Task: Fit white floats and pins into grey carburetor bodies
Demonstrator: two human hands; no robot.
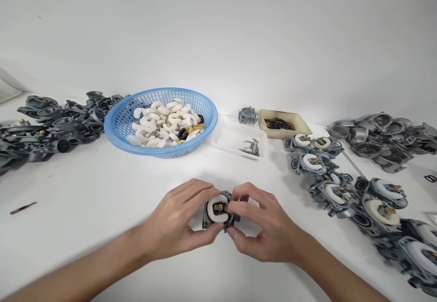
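A grey metal carburetor body point(205, 222) lies on the white table between my hands, its open side up. Inside it sits a white C-shaped float point(212, 214) around small brass jets. My left hand point(180, 218) grips the body from the left, fingers along the far edge and thumb at the near edge. My right hand point(261, 222) is closed at the right side, its index fingertip at the float's hinge end and its thumb at the near right edge. Whether a small pin is under that fingertip is hidden.
Behind stands a blue basket point(116, 140) of white floats. Beside it are a clear tray point(225, 145) with thin metal pins and a cream tray point(302, 129) with black rings. Carburetors point(332, 193) with floats line the right; bowls point(382, 133) and more carburetor bodies point(68, 122) are piled at the sides.
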